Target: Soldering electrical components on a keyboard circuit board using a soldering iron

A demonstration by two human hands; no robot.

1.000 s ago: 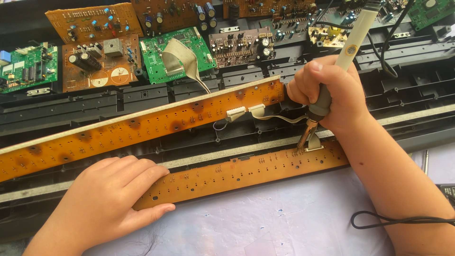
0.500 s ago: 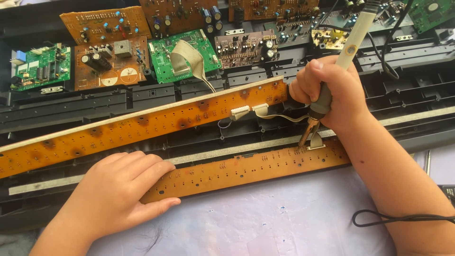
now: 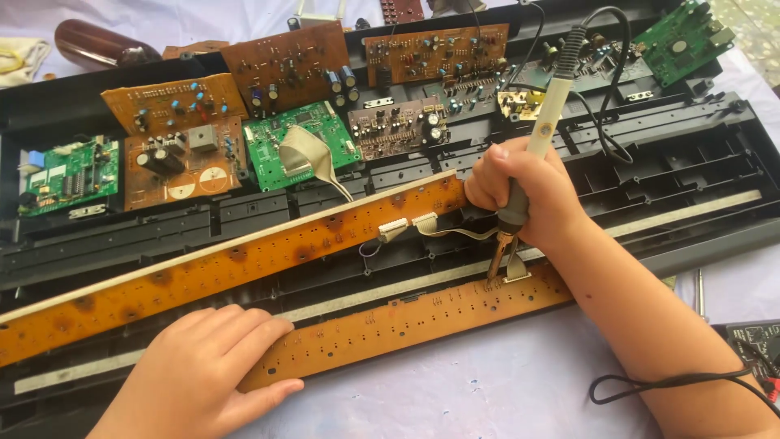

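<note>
Brown and thin, the long strip board [image 3: 406,321] at lower centre looks light, stiff and brittle; we pin its left end flat under our spread left hand [image 3: 203,366]. Farther up, our right hand [image 3: 528,195] is clenched on the soldering iron [image 3: 532,154], tip touching the board's right part.

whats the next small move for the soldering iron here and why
Probably a short hold of the tip in place. The right hand grips the soldering iron with its tip down at the near long brown circuit strip, beside the ribbon cable's end, while the left hand presses that strip flat.
</note>
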